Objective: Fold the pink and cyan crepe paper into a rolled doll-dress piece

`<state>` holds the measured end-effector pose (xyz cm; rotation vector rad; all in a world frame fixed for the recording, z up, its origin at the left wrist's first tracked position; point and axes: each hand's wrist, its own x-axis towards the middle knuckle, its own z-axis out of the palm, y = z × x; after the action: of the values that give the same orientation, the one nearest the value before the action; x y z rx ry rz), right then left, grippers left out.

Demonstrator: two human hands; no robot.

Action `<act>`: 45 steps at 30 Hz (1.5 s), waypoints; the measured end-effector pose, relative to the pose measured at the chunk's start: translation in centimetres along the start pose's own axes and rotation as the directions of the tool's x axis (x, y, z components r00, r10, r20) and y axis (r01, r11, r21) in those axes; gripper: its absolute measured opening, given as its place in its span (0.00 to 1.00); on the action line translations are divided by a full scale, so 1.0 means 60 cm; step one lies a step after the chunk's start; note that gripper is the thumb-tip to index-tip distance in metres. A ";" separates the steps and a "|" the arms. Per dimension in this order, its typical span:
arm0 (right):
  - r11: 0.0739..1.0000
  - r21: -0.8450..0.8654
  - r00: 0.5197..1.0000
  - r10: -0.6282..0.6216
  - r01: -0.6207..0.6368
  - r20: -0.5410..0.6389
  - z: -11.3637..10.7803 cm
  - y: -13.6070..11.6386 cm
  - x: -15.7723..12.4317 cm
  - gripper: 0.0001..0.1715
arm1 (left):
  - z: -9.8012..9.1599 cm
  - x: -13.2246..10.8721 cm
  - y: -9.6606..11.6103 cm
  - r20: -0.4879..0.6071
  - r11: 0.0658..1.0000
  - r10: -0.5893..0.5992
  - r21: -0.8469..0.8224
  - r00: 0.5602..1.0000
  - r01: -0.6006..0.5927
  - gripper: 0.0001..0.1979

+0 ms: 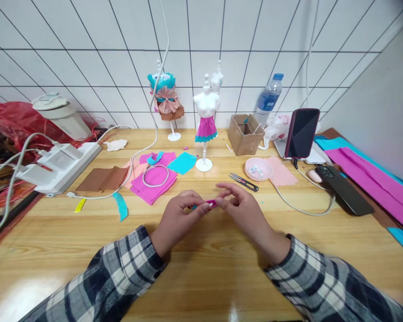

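Between my two hands, above the middle of the table, is a small folded strip of magenta and blue paper [211,203]. My left hand [183,214] pinches it between thumb and fingers, hiding most of it. The thumb and fingertips of my right hand [243,208] close on its right end. Just beyond my right hand lie thread snips [243,182]. A small mannequin [206,107] behind them wears a magenta skirt with a blue hem. To the left are magenta sheets [151,190], a blue sheet [183,163] and a curved blue strip [121,206].
A pink bowl of beads [265,163], a cardboard box [245,136] and a water bottle [269,98] stand at the back right. A propped phone [302,134] and a dark phone [345,192] are farther right. A power strip [63,167] sits left, its cables crossing the table.
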<state>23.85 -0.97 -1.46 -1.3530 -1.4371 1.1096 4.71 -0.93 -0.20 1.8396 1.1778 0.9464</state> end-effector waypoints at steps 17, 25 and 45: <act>0.618 -0.567 0.805 -0.576 0.544 0.144 -0.006 -0.002 -0.020 0.08 | 0.012 -0.007 -0.010 -0.015 0.982 0.120 0.147 0.993 -0.116 0.07; 0.806 -0.430 0.905 -0.418 0.406 0.071 0.004 -0.008 -0.021 0.06 | 0.015 -0.008 -0.008 -0.051 0.925 0.238 0.317 0.970 -0.210 0.05; 0.978 -0.076 0.981 -0.195 0.194 -0.006 0.011 -0.013 -0.016 0.07 | 0.004 -0.007 0.004 -0.076 0.971 0.155 0.196 0.985 -0.138 0.09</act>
<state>23.07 -1.98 -0.86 -1.2383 -1.5779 0.9262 4.88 -1.43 -0.20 2.0787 1.2360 1.0396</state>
